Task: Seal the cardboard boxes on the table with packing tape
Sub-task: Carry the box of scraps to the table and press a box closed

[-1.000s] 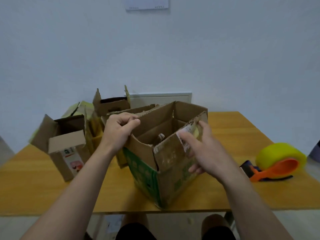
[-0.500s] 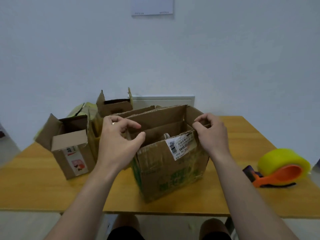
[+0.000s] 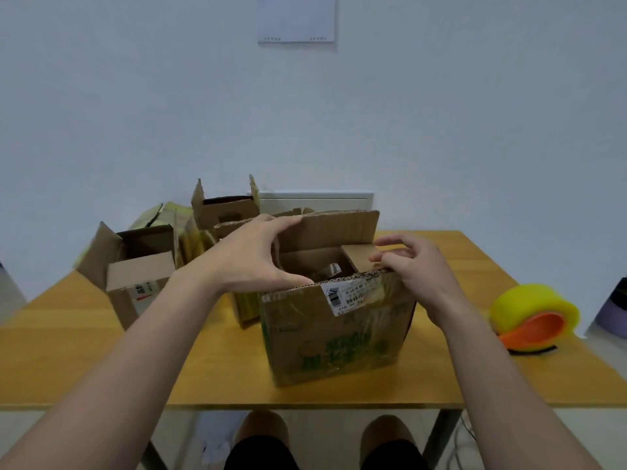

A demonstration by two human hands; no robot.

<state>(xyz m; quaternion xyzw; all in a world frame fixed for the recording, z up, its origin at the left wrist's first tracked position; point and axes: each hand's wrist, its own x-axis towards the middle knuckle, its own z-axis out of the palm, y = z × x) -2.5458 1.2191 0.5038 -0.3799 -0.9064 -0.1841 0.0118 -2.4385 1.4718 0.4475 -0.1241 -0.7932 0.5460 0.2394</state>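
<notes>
My spread left hand (image 3: 251,256) steadies the far flap (image 3: 339,228) of the brown, green-printed cardboard box (image 3: 339,337). My loosely curled right hand (image 3: 414,269) presses its right flap (image 3: 358,259), best tucked flat first.

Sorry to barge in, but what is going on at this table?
A person is closing the flaps of the front cardboard box. Their left hand spans its open top, touching the far flap; the right hand presses the side flap inward. The tape dispenser lies untouched on the table, and other boxes stand open at left.
</notes>
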